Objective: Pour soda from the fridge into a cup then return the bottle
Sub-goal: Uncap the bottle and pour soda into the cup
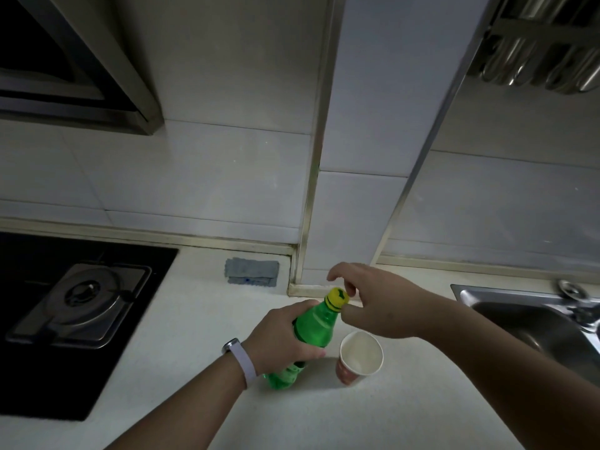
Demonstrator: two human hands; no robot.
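A green soda bottle (313, 323) is seen standing on a white kitchen countertop (207, 319), leaning slightly, its yellow cap (336, 298) in place. The bottle's body is gripped by the left hand (279, 339), on whose wrist a pale band (240, 360) is worn. The cap is pinched at its side by the thumb and a finger of the right hand (380, 306), the forefinger being raised above it. A paper cup (360, 355) with a red pattern is placed just beside the bottle, to its right. A grey cloth (252, 272) is laid by the tiled wall. A gas hob (81, 306) is set at the left, a steel sink (526, 319) at the right.
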